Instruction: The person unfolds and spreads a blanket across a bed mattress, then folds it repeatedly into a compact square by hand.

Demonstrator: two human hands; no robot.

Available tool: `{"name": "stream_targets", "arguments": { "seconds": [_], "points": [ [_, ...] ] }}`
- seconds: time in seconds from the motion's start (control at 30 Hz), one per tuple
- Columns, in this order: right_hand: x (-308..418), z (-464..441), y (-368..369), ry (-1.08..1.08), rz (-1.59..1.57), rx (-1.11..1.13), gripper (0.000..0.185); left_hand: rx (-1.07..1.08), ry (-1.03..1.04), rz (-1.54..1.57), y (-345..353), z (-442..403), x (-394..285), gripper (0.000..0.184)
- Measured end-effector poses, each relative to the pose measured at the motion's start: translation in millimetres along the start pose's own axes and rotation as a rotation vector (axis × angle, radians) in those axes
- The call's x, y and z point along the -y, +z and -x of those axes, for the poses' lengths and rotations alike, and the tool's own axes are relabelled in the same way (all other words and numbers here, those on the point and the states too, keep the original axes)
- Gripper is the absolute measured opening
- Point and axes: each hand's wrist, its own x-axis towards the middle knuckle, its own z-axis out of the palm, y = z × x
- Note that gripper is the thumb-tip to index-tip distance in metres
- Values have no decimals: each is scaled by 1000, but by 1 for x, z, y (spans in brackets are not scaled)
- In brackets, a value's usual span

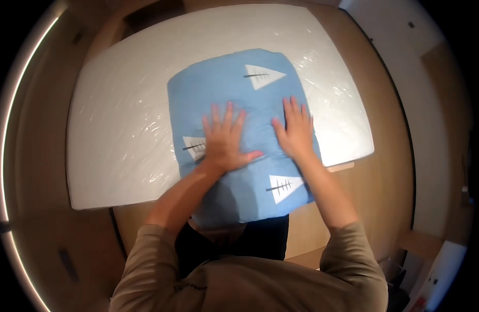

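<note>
A light blue cloth (213,88) printed with white triangular trees lies over the front part of a plastic-covered mattress (130,114), its near end hanging at the mattress edge by my body. My left hand (225,138) rests flat on the middle of the cloth, fingers spread, beside one printed tree. Near the cloth's right edge, my right hand (295,129) also lies palm down with its thumb apart from the fingers. Neither hand grips anything. Faint creases run across the fabric between and below the hands.
Shiny clear plastic wraps the white mattress. Wooden floor or boarding (374,192) extends at the right and in front of the mattress. A bright light strip (20,99) curves along the left side. A dark opening (154,14) shows beyond the far left edge.
</note>
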Motion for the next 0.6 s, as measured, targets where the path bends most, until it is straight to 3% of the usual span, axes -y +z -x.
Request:
{"name": "stream_targets", "arguments": {
  "seconds": [0.17, 0.27, 0.37, 0.47, 0.6],
  "points": [
    [13, 72, -27, 259, 183, 239, 76, 91, 30, -39, -5, -8, 8, 102],
    [14, 75, -17, 267, 169, 159, 77, 133, -195, -88, -25, -18, -29, 93],
    [13, 76, -15, 272, 190, 158, 76, -96, -138, -261, 3, -64, -21, 80],
    [9, 79, -15, 266, 186, 131, 76, -36, -100, -289, 3, -113, 5, 72],
    [7, 86, -3, 423, 93, 12, 73, -49, -17, -323, -9, -119, 19, 75]
  ]
}}
